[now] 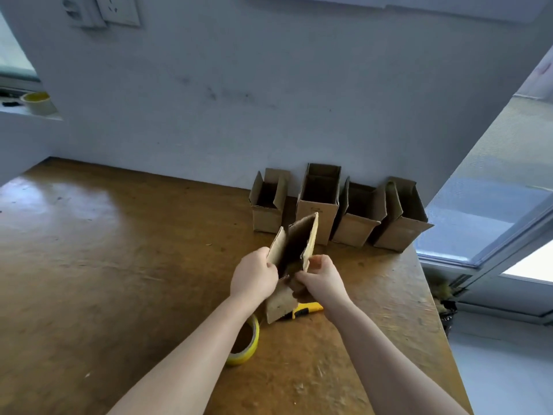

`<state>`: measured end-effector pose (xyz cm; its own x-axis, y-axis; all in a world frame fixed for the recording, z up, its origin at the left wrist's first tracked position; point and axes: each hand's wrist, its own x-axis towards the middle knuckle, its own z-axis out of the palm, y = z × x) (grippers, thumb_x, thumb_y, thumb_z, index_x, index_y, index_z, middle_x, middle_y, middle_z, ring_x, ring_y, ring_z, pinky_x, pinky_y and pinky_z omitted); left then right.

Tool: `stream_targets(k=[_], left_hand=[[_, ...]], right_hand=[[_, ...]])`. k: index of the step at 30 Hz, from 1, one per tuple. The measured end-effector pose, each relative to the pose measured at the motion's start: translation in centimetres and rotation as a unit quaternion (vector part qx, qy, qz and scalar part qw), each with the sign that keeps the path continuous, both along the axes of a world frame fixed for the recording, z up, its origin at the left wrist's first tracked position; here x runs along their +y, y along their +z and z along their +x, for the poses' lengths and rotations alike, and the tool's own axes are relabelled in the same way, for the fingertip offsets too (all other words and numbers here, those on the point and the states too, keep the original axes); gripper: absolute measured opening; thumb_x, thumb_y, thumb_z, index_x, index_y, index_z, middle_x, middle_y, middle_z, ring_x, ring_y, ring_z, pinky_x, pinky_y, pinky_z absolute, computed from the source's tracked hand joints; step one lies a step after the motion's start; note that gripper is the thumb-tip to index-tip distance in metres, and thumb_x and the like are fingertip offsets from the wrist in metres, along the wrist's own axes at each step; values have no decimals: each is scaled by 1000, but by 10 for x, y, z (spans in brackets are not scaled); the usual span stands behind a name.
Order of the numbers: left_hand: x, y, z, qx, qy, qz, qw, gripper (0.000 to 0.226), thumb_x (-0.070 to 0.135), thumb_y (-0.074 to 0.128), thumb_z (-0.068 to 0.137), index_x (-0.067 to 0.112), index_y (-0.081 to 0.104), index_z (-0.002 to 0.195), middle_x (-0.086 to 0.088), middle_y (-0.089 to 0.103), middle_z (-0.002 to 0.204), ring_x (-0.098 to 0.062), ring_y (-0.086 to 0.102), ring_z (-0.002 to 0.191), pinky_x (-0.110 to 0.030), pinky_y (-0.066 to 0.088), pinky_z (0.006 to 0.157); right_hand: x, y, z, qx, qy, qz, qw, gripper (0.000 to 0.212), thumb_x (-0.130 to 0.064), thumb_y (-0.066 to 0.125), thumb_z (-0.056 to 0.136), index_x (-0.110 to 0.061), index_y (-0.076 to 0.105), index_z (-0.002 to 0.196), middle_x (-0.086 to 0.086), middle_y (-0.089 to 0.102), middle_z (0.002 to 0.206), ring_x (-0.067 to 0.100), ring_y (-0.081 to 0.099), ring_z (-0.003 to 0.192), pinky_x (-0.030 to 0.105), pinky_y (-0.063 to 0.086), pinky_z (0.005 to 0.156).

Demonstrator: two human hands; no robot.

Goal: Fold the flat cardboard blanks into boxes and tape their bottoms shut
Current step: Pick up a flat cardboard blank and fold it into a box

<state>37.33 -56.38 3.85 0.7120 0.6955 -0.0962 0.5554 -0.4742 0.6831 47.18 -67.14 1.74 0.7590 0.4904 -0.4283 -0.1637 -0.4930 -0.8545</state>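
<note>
I hold a brown cardboard blank (294,241) partly opened above the wooden table (119,265), its flaps sticking up and one flap hanging down. My left hand (254,275) grips its left side. My right hand (321,275) pinches its right edge and a lower flap. Under my left forearm lies a yellow tape roll (248,342), partly hidden. A yellow and black utility knife (306,310) lies on the table just below the blank.
Several folded open-topped boxes (318,202) stand in a row against the white wall at the back right. The table's right edge (434,295) drops to the floor beside a glass door. Another yellow tape roll (37,101) sits on a ledge far left.
</note>
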Motion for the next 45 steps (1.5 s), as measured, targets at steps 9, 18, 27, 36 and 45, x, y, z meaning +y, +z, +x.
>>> stream_targets(k=[9, 18, 27, 36, 45], left_hand=[[20, 2, 1, 47, -45, 91, 994, 29, 14, 50, 93, 31, 59, 114, 4, 64, 94, -15, 59, 80, -23, 47, 57], [59, -18, 4, -1, 145, 56, 988, 29, 23, 58, 94, 24, 65, 122, -4, 53, 120, -19, 56, 99, -22, 41, 70], [58, -29, 10, -175, 186, -33, 966, 14, 29, 52, 96, 25, 61, 106, -1, 49, 109, -13, 61, 82, -25, 57, 69], [46, -49, -11, -273, 151, -56, 949, 32, -1, 44, 93, 19, 62, 110, 4, 49, 119, -11, 52, 111, -18, 46, 91], [30, -38, -2, -179, 247, 1, 952, 34, 44, 35, 98, 18, 53, 87, 10, 57, 76, -5, 56, 68, -12, 35, 51]], right_hand=[[7, 11, 47, -44, -101, 37, 993, 90, -52, 73, 76, -20, 28, 148, 6, 43, 144, 27, 45, 127, 43, 42, 104], [22, 5, 37, -110, 124, -30, 986, 44, -29, 64, 80, -21, 52, 122, -2, 57, 104, 15, 56, 92, 33, 53, 79], [28, -3, 34, -254, 164, -60, 951, 69, -70, 56, 79, -27, 51, 133, -4, 46, 115, 14, 52, 103, 24, 47, 77], [30, -3, 33, -258, 150, -72, 952, 63, -73, 53, 78, -26, 60, 120, -1, 53, 115, 15, 53, 100, 24, 45, 76], [28, 2, 30, -263, 206, -51, 941, 83, -87, 36, 69, -25, 61, 119, -2, 51, 111, 15, 54, 99, 24, 42, 72]])
